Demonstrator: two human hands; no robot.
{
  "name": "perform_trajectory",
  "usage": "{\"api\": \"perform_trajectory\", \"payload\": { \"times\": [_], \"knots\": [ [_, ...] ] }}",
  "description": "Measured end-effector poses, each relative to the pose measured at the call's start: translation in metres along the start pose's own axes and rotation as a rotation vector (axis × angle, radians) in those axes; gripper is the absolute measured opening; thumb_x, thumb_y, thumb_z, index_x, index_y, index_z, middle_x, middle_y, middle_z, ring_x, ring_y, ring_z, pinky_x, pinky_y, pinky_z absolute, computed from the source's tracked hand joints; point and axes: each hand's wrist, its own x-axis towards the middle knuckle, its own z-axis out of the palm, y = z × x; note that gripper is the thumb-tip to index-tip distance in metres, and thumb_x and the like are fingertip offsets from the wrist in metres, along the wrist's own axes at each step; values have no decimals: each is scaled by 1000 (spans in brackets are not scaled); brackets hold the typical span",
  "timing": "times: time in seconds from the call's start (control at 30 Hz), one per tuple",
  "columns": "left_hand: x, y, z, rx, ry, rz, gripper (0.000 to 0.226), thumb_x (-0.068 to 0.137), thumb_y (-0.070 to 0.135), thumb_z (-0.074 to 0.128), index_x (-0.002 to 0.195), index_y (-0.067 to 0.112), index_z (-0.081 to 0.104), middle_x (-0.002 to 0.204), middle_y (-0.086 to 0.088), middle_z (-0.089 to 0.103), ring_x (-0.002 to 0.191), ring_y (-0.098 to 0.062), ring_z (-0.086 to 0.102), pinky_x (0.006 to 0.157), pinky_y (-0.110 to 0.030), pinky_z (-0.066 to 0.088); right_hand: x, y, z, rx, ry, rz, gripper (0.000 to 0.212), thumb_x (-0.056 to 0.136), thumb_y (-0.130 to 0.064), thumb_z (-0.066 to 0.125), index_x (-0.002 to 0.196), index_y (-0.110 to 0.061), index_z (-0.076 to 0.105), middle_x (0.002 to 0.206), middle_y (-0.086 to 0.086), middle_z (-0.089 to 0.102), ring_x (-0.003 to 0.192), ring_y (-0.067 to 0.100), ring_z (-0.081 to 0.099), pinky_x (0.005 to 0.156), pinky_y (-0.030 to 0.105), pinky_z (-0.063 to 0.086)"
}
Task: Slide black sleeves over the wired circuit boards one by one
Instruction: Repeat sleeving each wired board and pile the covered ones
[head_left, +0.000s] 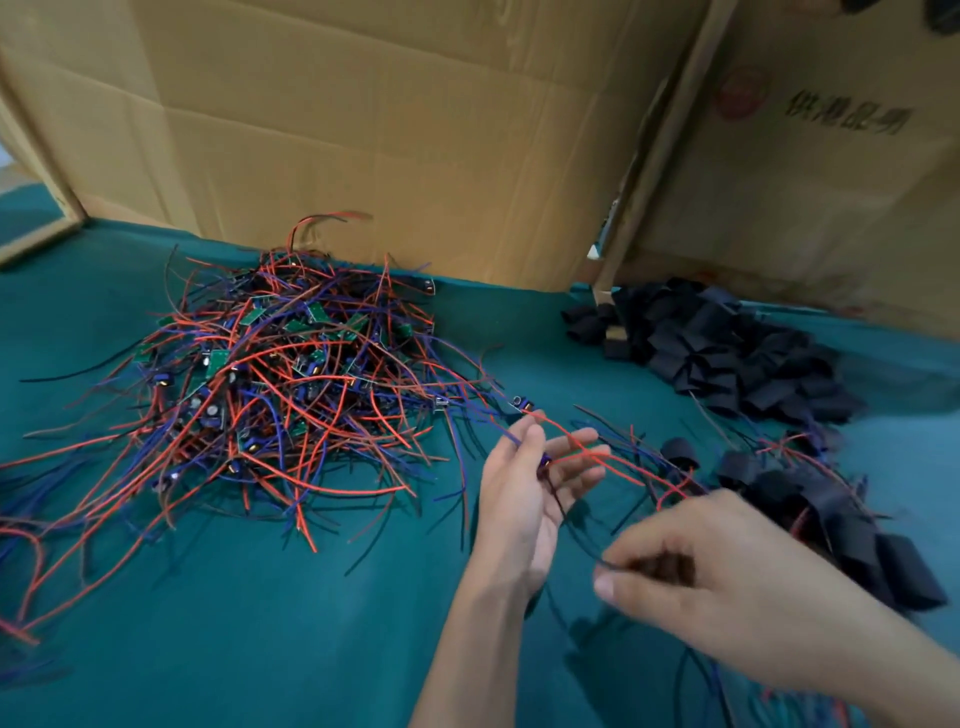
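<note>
Wires (582, 457) stretched between your hands, lower right.
Your left hand (524, 483) cradled them with loose fingers; your right hand (727, 577) pinched a dark strand (576, 540).

right hand (727, 566): my fingertips blur, so I cannot tell what they pinch besides the dark wire (574, 535)
left hand (524, 483): the board in my palm is too small to make out
wire pile (270, 384): strands run off the left edge
box print (847, 111): too blurred to read
sleeved boards (852, 525): my right arm hides some
</note>
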Motion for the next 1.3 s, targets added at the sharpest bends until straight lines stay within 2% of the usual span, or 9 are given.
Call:
{"api": "perform_trajectory", "payload": {
  "times": [0.1, 0.17, 0.27, 0.37, 0.5, 0.73, 0.87, 1.07, 1.3],
  "knots": [
    [1, -2, -2, 129, 2, 24, 18, 108, 21, 34, 107, 10, 49, 69, -17, 70, 51, -23, 67, 46, -27, 55, 7, 7, -27, 218, -223, 44, 29, 87, -54, 69, 92, -26, 78, 70, -8, 72, 59, -5, 57, 58, 17, 48],
    [1, -4, -2, 238, 21, 46, 23, 108, 24, 34, 94, 11, 47, 56, -12, 62, 38, -19, 55, 37, -21, 44, 24, 30, -52, 355, 51, 116, 23, 88, -44, 74, 84, -22, 78, 72, 0, 76, 57, 5, 65, 54, 17, 50],
    [-2, -6, -1, 353, 23, 45, 37, 107, 35, 33, 77, 16, 44, 50, -11, 55, 31, -16, 40, 35, -14, 28, 69, 79, -82, -32, 447, 300, 17, 89, -25, 75, 72, -23, 74, 67, -7, 74, 68, 7, 70, 61, 16, 48],
    [-5, -5, 0, 378, -28, 70, 49, 106, 35, 34, 62, 18, 48, 58, -12, 56, 39, -18, 43, 40, -18, 33, 109, 132, -88, -289, 394, 532, 11, 88, -22, 73, 98, -27, 72, 108, 3, 74, 109, 28, 66, 88, 33, 52],
    [-8, -4, -1, 331, -124, 73, 40, 98, 28, 46, 64, 11, 60, 64, -5, 51, 53, -16, 43, 51, -26, 40, 126, 178, -78, -388, 319, 636, 42, 93, -24, 68, 133, -21, 58, 136, 11, 57, 124, 37, 53, 96, 46, 53],
    [-7, -8, -2, 444, -168, 106, 24, 107, 21, 35, 114, 3, 50, 51, -3, 34, 44, -16, 29, 48, -28, 33, 115, 195, -90, -226, 377, 630, 33, 91, -21, 75, 121, -27, 63, 124, 14, 63, 103, 36, 61, 81, 38, 50],
    [-5, -10, -2, 493, -151, 119, 35, 102, 42, 37, 109, 11, 51, 44, -2, 32, 37, -14, 22, 42, -22, 27, 104, 188, -96, -270, 365, 600, 31, 93, -20, 73, 124, -21, 72, 110, 10, 69, 107, 34, 65, 92, 39, 53],
    [-6, -4, -5, 377, -260, 61, 29, 106, 23, 35, 89, 7, 52, 62, -15, 56, 29, -6, 20, 34, -13, 24, 91, 126, -91, 22, 949, 379, 20, 69, -38, 68, 85, -33, 78, 73, -12, 73, 77, 3, 68, 79, 20, 52],
    [-11, -2, -5, 423, -416, -35, 35, 96, 36, 48, 66, 19, 43, 62, -14, 55, 30, -10, 29, 36, -20, 27, 95, 52, -18, 787, 753, 272, 21, 79, 6, 62, 76, -11, 73, 53, -4, 62, 36, 5, 41, 38, 18, 33]
  ]
}}
